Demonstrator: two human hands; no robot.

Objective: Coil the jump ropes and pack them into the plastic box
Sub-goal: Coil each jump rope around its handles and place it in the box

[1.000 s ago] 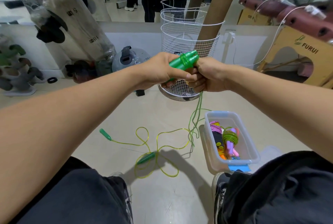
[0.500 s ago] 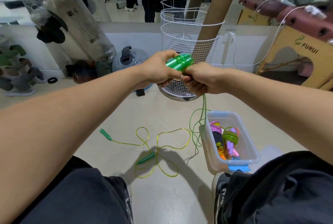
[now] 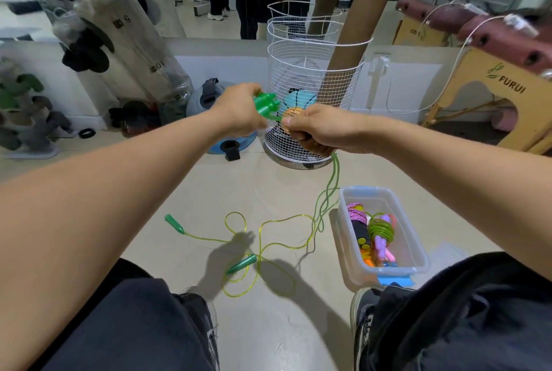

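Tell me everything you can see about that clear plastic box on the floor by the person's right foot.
The clear rectangular plastic box stands open, without a lid, upright on the pale floor beside the dark shoe. Its walls look translucent, with a blue tape strip at the near end. Inside lie coiled jump ropes: a pink bundle, a green coil, and black, purple and orange handles. Neither hand touches it.
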